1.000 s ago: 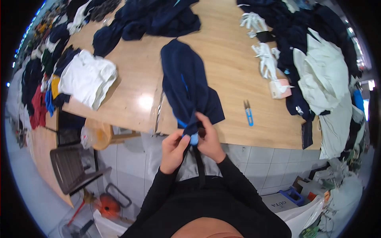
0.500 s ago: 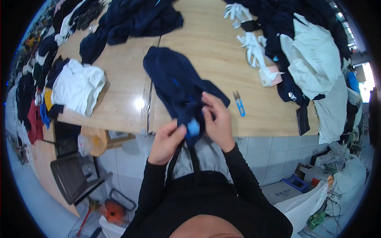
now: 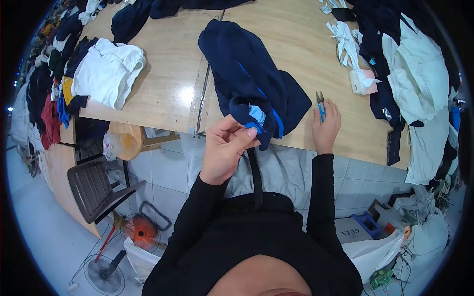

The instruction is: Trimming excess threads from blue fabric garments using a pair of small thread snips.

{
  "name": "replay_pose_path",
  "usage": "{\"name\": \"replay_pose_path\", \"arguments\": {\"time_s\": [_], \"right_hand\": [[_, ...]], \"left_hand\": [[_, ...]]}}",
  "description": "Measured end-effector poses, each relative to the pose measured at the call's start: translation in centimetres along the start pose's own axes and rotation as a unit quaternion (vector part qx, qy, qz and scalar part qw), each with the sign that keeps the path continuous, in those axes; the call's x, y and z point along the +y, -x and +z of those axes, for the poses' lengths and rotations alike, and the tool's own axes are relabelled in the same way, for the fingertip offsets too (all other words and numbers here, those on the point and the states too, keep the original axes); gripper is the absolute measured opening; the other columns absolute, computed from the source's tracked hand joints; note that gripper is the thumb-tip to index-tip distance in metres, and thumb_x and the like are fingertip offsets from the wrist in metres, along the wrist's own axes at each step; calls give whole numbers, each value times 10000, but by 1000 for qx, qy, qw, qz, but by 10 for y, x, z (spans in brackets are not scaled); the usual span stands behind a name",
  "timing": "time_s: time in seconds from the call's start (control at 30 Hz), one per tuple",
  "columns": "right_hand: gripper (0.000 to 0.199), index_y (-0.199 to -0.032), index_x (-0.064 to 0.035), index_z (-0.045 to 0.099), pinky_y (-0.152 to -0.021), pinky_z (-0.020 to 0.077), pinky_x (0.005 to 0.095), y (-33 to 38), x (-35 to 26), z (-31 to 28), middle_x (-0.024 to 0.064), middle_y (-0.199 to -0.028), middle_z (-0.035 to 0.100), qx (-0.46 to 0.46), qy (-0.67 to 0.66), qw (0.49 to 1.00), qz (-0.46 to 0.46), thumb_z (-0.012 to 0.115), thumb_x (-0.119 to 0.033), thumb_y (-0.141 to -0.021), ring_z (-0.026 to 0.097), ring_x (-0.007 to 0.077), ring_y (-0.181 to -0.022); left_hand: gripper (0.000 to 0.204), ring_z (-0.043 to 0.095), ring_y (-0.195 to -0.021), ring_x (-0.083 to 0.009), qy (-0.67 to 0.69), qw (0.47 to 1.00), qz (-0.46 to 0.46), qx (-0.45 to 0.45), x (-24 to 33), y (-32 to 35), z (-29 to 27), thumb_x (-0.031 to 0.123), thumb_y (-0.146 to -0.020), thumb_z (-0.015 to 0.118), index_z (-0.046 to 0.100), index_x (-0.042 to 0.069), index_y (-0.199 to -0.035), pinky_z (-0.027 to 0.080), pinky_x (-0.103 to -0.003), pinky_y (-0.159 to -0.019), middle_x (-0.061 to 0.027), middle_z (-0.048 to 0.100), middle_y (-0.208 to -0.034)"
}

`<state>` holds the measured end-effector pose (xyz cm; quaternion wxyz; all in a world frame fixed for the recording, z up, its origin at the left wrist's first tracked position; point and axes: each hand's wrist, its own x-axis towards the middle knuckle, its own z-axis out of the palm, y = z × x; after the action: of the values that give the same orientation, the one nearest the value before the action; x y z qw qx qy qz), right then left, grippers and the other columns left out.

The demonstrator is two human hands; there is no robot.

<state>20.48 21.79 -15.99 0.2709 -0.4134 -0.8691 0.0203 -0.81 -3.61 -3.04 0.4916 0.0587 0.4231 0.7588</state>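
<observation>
A navy garment piece (image 3: 237, 64) with bright blue trim lies across the table in front of me, its near end hanging over the front edge. My left hand (image 3: 223, 154) pinches that near end between thumb and fingers, beside a light blue patch (image 3: 256, 114) on the fabric. To the right of the garment, my right hand (image 3: 327, 129) rests on the tabletop with its fingers closed around blue-handled thread snips (image 3: 322, 109). The snips' metal blades point away from me.
Folded white clothing (image 3: 109, 69) lies on the table at left. White gloves (image 3: 343, 44), a pink-and-white box (image 3: 363, 81) and pale garments (image 3: 419, 74) are at right. A brown chair (image 3: 96, 185), a wooden stool (image 3: 129, 143) and a fan (image 3: 143, 231) stand at lower left.
My right hand has left the garment and moved right onto the thread snips. My left hand still holds the garment's near end. The whole view has shifted slightly.
</observation>
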Motion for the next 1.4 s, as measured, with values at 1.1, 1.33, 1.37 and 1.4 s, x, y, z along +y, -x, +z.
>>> {"name": "replay_pose_path", "arguments": {"time_s": [1.1,1.33,1.37,1.4], "right_hand": [[292,-1051,-1,688,-632,491,251,-5,-184,-130,79,-822,745,-174,-496,845,101,890,-188,-956,629,89,-692],[274,-1016,10,698,-617,484,250,-5,-184,-133,88,-805,743,-164,-476,859,94,888,-177,-956,622,86,-675],[274,-1016,10,698,-617,484,250,-5,-184,-132,88,-805,743,-164,-476,859,94,888,-177,-956,622,86,-675],[265,-1006,10,699,-616,482,248,-4,-183,-130,87,-801,742,-158,-476,859,100,884,-174,-959,622,84,-672]], "left_hand": [[157,724,-911,-86,-1,1000,-2,12,2,13,11,58,-1027,778,783,-12,-1168,592,-247,-830,-60,802,-1043],[150,714,-884,-80,-23,1000,1,7,1,13,10,52,-1014,794,792,-13,-1149,569,-232,-806,-53,802,-1011],[149,709,-876,-77,-31,1000,0,6,0,13,8,52,-1011,797,793,-11,-1146,566,-230,-801,-51,800,-1007],[148,705,-868,-73,-38,999,-1,6,-1,14,7,52,-1009,799,793,-10,-1143,563,-229,-796,-48,799,-1003]]}}
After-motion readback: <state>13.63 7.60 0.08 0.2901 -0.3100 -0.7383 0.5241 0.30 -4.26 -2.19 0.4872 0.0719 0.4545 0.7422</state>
